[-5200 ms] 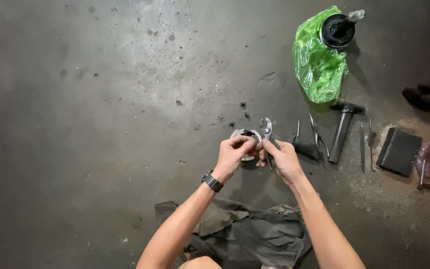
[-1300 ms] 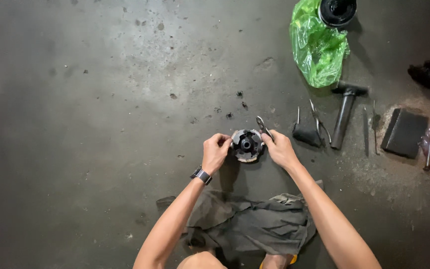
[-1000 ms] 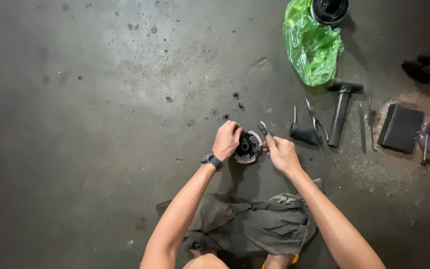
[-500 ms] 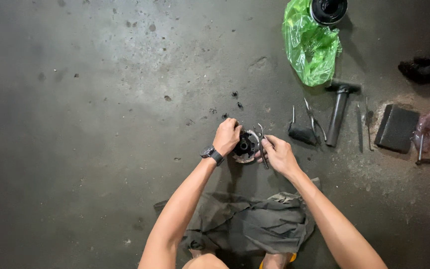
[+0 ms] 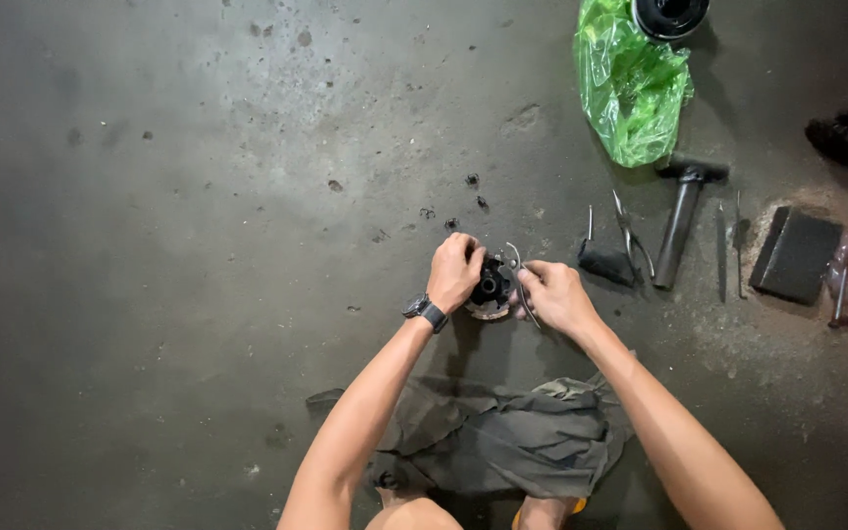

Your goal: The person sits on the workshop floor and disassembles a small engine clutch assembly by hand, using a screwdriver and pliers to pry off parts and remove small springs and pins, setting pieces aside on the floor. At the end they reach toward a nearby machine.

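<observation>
Left hand was clamped on the round black part on the floor between both hands; right hand gripped pliers at its edge. Looked mid-prying; next probably needed firm, steady leverage.

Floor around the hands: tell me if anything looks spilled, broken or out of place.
Nothing looks spilled or broken. The hammer, pliers and green plastic bag lie loose on the stained concrete floor, right of the round metal part.
</observation>
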